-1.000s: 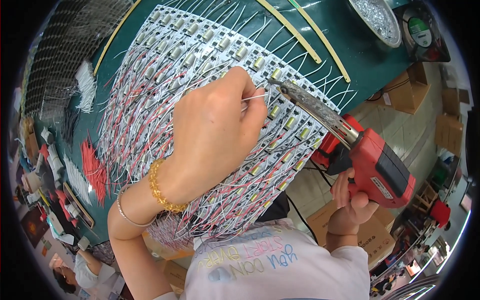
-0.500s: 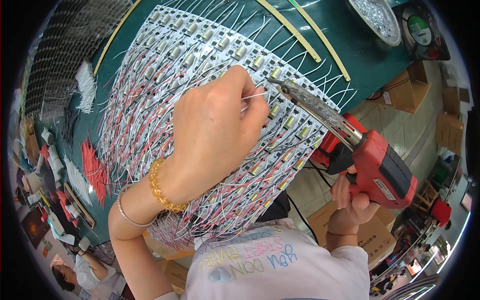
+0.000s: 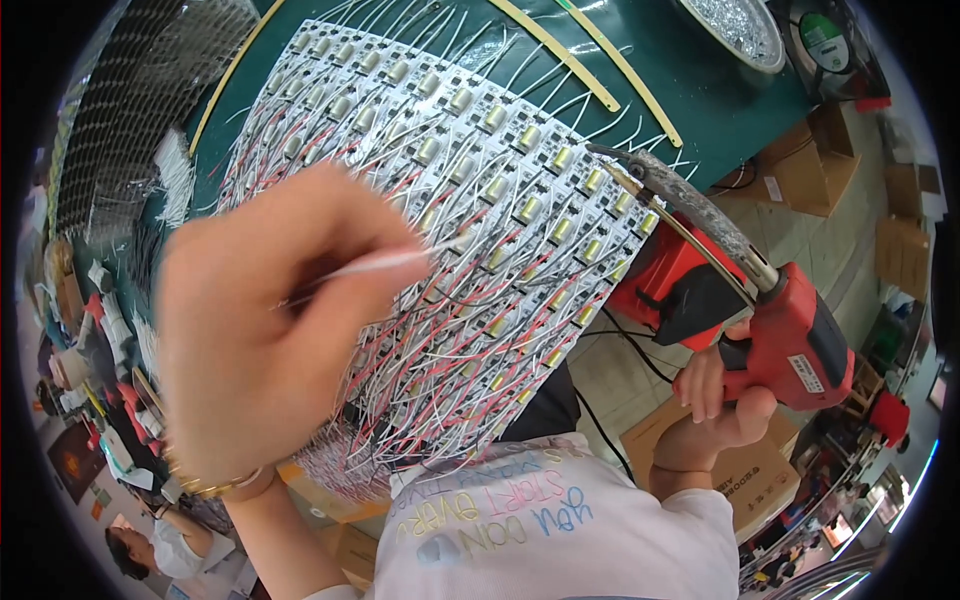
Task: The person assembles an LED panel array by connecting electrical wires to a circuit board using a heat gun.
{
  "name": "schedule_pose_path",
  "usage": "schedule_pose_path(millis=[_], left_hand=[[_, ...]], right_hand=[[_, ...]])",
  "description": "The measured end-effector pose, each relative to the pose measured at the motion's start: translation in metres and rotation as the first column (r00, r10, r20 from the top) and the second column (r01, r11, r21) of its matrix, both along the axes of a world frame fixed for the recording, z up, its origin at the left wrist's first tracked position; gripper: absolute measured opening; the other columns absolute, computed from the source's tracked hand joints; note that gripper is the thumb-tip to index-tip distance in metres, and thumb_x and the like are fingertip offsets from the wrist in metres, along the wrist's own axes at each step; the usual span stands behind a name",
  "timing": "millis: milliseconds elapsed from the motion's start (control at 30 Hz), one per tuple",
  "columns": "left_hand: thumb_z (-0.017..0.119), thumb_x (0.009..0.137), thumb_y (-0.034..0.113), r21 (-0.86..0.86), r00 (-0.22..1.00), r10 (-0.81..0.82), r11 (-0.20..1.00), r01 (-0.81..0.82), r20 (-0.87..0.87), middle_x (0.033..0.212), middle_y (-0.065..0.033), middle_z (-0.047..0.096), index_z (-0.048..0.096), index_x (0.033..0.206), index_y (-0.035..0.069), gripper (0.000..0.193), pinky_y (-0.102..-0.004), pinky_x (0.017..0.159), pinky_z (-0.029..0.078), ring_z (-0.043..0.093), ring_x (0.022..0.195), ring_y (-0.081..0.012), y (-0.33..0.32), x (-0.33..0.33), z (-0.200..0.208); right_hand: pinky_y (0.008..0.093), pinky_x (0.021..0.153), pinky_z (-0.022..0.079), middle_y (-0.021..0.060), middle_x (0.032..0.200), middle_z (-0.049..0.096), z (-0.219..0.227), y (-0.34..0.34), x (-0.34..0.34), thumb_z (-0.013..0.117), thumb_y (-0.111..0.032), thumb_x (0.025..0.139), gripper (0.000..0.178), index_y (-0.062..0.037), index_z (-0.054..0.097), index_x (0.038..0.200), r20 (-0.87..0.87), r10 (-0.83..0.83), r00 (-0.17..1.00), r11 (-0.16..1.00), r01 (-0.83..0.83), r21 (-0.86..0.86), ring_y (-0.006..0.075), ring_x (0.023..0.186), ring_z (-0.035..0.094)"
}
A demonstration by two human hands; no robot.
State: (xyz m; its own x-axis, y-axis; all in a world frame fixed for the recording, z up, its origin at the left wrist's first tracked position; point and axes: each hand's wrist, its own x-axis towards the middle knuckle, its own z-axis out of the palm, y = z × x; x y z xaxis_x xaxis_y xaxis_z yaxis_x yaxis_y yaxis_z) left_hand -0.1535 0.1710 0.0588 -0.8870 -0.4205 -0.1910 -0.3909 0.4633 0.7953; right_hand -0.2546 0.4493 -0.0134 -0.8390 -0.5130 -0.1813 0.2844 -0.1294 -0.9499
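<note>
A large panel of white circuit boards (image 3: 512, 165) lies before me, dotted with yellowish cylindrical parts and bristling with red, white and black wires. Above its left part, my left hand (image 3: 265, 320), blurred by motion, is closed in a pinch on a thin white wire (image 3: 385, 262). My right hand (image 3: 715, 405) is wrapped round the handle of a red and black soldering gun (image 3: 802, 340). The gun's tip points over the panel's upper right edge; whether it touches a board I cannot tell.
A green table (image 3: 640, 50) carries yellow strips (image 3: 565, 55), a bowl of silvery bits (image 3: 735, 30) and bundles of white wire (image 3: 174, 180). A red stand (image 3: 660, 295) is beside the panel. Cardboard boxes (image 3: 800, 175) stand on the floor. Another person (image 3: 180, 545) sits at lower left.
My left hand has swung left and nearer with the white wire, away from the soldering tip. The gun has shifted slightly right and down in my right hand.
</note>
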Motion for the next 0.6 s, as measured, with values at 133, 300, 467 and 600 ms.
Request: schedule_pose_path(millis=[133,300,467,600], left_hand=[[0.064,0.076,0.004,-0.143,0.995,-0.002,0.990,-0.012,-0.099,0.061,-0.0021,0.054,0.057,0.076,-0.002,0.009,-0.0210,0.049,0.038,0.047,0.055,-0.0067,0.024,-0.032,-0.034],[0.065,0.076,0.007,-0.226,0.987,-0.012,0.974,-0.025,-0.162,0.055,-0.0004,0.049,0.056,0.070,-0.001,0.013,-0.0220,0.047,0.035,0.042,0.050,-0.0065,0.026,-0.042,-0.066],[0.065,0.074,0.008,-0.088,0.996,0.067,0.993,-0.073,-0.061,0.052,-0.0014,0.049,0.055,0.066,-0.002,0.015,-0.0216,0.044,0.033,0.042,0.048,-0.0057,0.027,-0.043,-0.063],[0.064,0.073,0.007,-0.117,0.994,0.052,0.991,-0.063,-0.096,0.050,-0.0010,0.048,0.055,0.065,-0.002,0.015,-0.0219,0.044,0.034,0.042,0.047,-0.0061,0.027,-0.043,-0.065]], right_hand=[[0.0232,0.040,0.034,-0.0039,0.044,0.039,0.009,-0.012,0.007,0.059,-0.061,0.071,0.084,0.0107,0.043,0.111,-0.065,-0.045,0.997,0.992,0.052,0.115,0.0079,0.037,0.038],[0.0227,0.039,0.035,-0.0031,0.044,0.040,0.000,-0.001,0.009,0.057,-0.058,0.075,0.079,0.0089,0.040,0.112,-0.156,-0.039,0.987,0.992,0.057,0.109,0.0086,0.036,0.039],[0.0223,0.039,0.036,-0.0014,0.045,0.041,-0.007,0.005,0.004,0.054,-0.056,0.079,0.074,0.0076,0.038,0.112,-0.185,0.138,0.973,0.989,-0.126,0.080,0.0096,0.036,0.041],[0.0223,0.039,0.036,-0.0017,0.045,0.041,-0.006,0.002,0.003,0.055,-0.054,0.079,0.071,0.0071,0.039,0.111,-0.162,0.156,0.974,0.986,-0.146,0.076,0.0097,0.037,0.041]])
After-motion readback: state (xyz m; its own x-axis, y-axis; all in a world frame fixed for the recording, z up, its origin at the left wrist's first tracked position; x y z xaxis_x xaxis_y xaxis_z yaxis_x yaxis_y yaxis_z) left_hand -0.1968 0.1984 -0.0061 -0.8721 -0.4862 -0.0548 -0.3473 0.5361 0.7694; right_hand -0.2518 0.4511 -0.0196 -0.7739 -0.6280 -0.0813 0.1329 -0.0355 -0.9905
